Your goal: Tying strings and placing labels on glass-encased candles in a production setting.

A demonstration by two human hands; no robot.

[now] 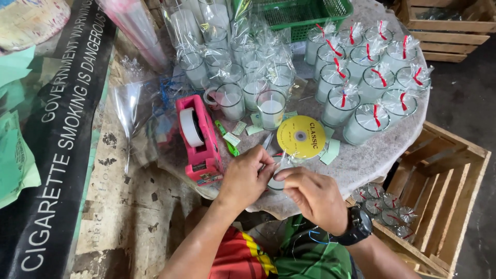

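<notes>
left hand (245, 178): at the near edge of the bench (361, 160), fingers pressed together, pinching the wrapped candle glass (277, 182).
right hand (312, 196): just beside the left hand, fingers curled and pinching the same glass from the other side. a black watch (357, 227) sits on the wrist.
wrapped candle glass: mostly hidden between the two hands at the near edge of the bench; only a bit of clear wrap shows.
yellow ribbon reel (301, 136): a flat round reel lying just behind the hands, very close to them.
pink tape holder (198, 139): on the left side of the bench, near the left hand, with a white roll in it.
green stick (226, 138): thin, lying between the pink tape holder and the reel.
paper tags (330, 151): small pale green bits spread around the reel.
plain candle glasses (271, 108): many in clear wrap in the middle and back of the bench.
tied candle glasses (374, 116): on the right side of the bench, each closed with a red tie.
green basket (305, 15): at the far edge of the bench.
wooden crate (454, 175): on the floor to the right of the bench, with a few tied glasses inside.
bench: round, with a pale cloth on top.
black banner (57, 144): long, with white letters, lying to the left.
</notes>
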